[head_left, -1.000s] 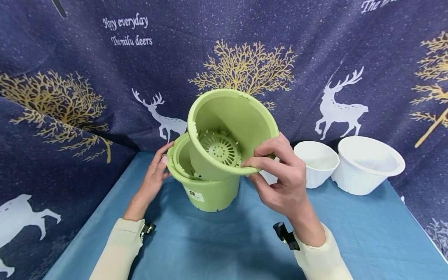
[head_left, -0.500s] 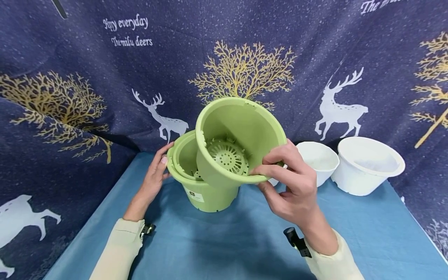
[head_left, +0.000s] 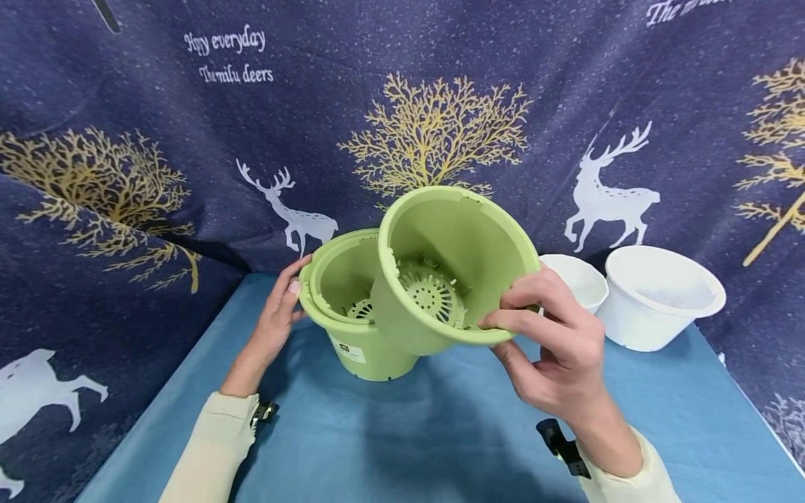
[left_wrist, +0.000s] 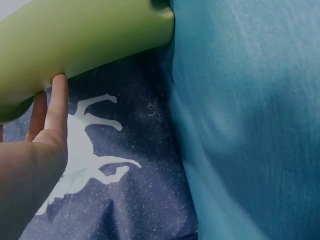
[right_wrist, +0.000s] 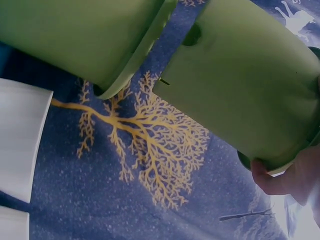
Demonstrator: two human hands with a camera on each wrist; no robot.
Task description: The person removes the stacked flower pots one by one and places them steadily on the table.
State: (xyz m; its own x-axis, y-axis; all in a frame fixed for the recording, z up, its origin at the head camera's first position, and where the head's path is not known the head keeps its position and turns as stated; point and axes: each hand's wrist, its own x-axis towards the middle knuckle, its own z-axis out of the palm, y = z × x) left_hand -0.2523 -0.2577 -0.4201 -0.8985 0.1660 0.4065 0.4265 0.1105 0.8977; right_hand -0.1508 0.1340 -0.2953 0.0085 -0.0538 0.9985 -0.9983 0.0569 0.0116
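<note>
In the head view my right hand (head_left: 560, 342) pinches the rim of a light green plastic plant pot (head_left: 459, 223), tilted so its opening faces me. Its slotted, perforated bottom shows inside. Behind and left of it, a green outer pot (head_left: 371, 353) with a white label stands on the table, another green pot (head_left: 342, 276) nested in it; the raised pot overlaps both. Straight fingers of my left hand (head_left: 273, 318) touch the outer pot's left side. The left wrist view shows fingertips against its wall (left_wrist: 95, 45). The right wrist view has the raised pot (right_wrist: 235, 90) at its rim.
Two white pots, a smaller faceted one (head_left: 578, 279) and a larger round one (head_left: 654, 314), stand at the right of the blue-covered table (head_left: 327, 440). A dark blue curtain (head_left: 440, 42) printed with deer and golden trees hangs close behind.
My right hand has moved right and somewhat down with the tilted pot, uncovering more of the nested pot on the left. The left hand and the standing pots have stayed put.
</note>
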